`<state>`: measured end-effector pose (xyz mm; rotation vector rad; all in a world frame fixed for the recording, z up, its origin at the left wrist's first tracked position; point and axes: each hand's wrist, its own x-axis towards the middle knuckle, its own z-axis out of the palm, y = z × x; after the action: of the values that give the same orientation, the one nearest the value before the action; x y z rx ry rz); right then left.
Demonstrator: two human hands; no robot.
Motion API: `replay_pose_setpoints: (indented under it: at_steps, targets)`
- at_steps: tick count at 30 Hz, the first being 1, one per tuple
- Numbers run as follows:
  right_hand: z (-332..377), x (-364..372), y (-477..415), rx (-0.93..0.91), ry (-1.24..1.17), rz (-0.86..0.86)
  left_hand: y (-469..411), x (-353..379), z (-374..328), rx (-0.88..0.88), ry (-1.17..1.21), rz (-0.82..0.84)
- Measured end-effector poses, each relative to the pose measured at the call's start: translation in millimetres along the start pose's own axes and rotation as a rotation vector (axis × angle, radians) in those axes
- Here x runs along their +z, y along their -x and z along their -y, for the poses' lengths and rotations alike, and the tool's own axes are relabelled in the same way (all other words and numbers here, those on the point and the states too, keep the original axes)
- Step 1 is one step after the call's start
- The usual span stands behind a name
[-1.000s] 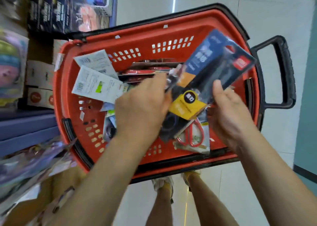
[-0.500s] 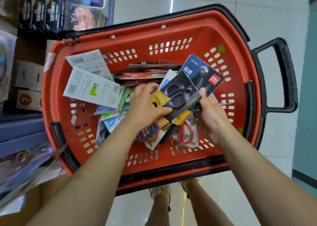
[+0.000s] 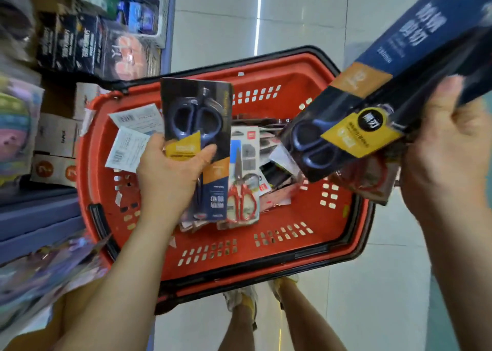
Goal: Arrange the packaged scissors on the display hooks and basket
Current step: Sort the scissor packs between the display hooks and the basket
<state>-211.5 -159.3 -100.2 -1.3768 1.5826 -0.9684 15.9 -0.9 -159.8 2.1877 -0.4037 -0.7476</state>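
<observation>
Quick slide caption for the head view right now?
Over the red basket, left hand holds a small dark scissors pack, right hand a larger blue pack.

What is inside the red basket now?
The red basket holds a red-handled scissors pack, two white card backs and a loose pile of packs. The left hand and its dark scissors pack cover part of the pile.
</observation>
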Motion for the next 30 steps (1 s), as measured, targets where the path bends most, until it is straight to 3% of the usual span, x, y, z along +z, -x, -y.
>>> replay_pose_setpoints:
  at_steps: [4,7,11,15,17,19,22,26,30]
  targets:
    - [46,3,3,0.101,-0.074,0.208,17,-25,-59,-0.129,0.57,0.259]
    - [74,7,21,0.225,-0.111,0.352,36,-37,-101,-0.057,0.556,0.451]
    - [119,16,46,0.388,-0.232,0.301,65,-54,-137,-0.076,0.309,0.586]
    - [184,11,64,0.512,-0.417,0.192,106,-87,-176,-0.093,0.292,0.433]
    - [214,3,76,0.54,-0.486,0.287,120,-105,-193,-0.081,0.312,0.332]
    - [239,-8,90,0.465,-0.469,0.483,131,-124,-210,-0.094,0.331,0.23]
    - [263,-28,105,0.226,-0.222,0.731,148,-149,-233,-0.114,0.357,0.121]
    - [292,-44,116,0.04,-0.188,0.74,175,-171,-264,-0.125,0.381,0.045]
    - [315,-57,116,0.035,-0.271,0.763,208,-186,-285,-0.133,0.533,-0.004]
